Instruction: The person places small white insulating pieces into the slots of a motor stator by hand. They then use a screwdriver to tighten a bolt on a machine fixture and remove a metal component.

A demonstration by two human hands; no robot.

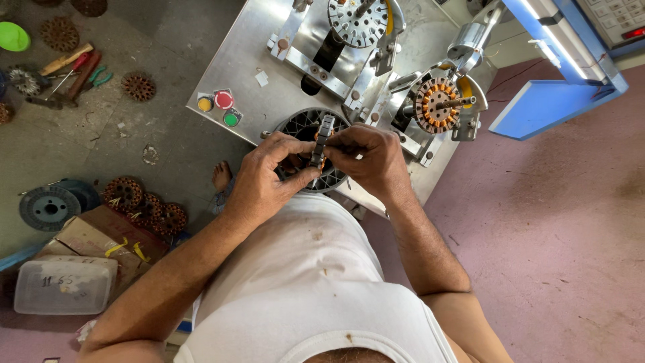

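stator core (322,138) held edge-on, long axis 12–6 | left hand (265,178) and right hand (369,158) fingers pinching it | above black slotted ring (302,124) on winding machine table (248,60) | wound stator (437,104) at 2

The machine plate (269,60) is grey with yellow, red and green buttons (218,106), and the control box (557,101) is blue.

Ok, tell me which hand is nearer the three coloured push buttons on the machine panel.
Left. The left hand grips the stator just right of and below the buttons. The right hand holds the stator's far side, farther from them.
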